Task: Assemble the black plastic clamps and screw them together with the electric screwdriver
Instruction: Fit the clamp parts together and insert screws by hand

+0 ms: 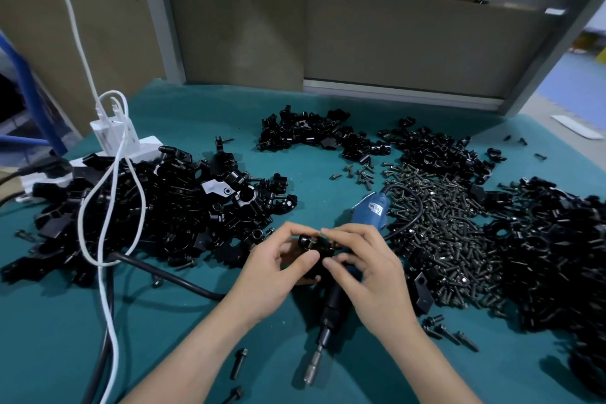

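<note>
1. Teal table mat (pixel 196 338), with grey partition panels (pixel 410 43) behind it.
2. Four heaps of black clamp parts: 9 o'clock (pixel 147 207), 12 (pixel 311 133), 1 (pixel 436 147), 3 (pixel 557 256).
3. One screw pile (pixel 436 226) at 2 o'clock, near centre.
4. One blue electric screwdriver (pixel 369 211) lies flat under the hands, bit toward 6 o'clock. White label, text unreadable.
5. Left hand (pixel 275 275) and right hand (pixel 367 272) both pinch one black clamp (pixel 311 248) at centre, fingers curled on it.
6. White power strip (pixel 98 157) and white cable (pixel 108 207) at 10 o'clock.
7. Two loose screws (pixel 237 362) at 6 o'clock.

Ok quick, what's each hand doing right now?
Left hand: closed, pinching the black clamp.
Right hand: closed, fingertips pinching the same clamp from the other side.
</note>
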Motion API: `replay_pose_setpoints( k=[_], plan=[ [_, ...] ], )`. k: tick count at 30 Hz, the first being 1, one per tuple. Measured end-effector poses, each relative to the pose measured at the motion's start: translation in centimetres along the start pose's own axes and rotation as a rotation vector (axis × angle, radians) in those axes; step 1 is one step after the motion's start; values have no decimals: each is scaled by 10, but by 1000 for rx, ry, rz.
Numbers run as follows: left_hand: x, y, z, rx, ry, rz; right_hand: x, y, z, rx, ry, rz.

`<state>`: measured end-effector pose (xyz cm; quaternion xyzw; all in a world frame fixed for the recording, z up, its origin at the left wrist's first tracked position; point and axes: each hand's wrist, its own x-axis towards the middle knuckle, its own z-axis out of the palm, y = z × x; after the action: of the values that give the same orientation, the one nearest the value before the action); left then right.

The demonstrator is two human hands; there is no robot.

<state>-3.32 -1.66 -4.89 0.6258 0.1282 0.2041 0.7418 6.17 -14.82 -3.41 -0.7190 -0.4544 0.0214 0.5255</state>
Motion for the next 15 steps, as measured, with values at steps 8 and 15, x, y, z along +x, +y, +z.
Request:
replay_pose_setpoints(
  k=[8,15],
  plan=[
    [0,3,0,-57,-28,-46,3,5,-5,313,-25,229],
    [0,3,1,-120,-35,-23,6,1,-10,325,-79,278]
  ],
)
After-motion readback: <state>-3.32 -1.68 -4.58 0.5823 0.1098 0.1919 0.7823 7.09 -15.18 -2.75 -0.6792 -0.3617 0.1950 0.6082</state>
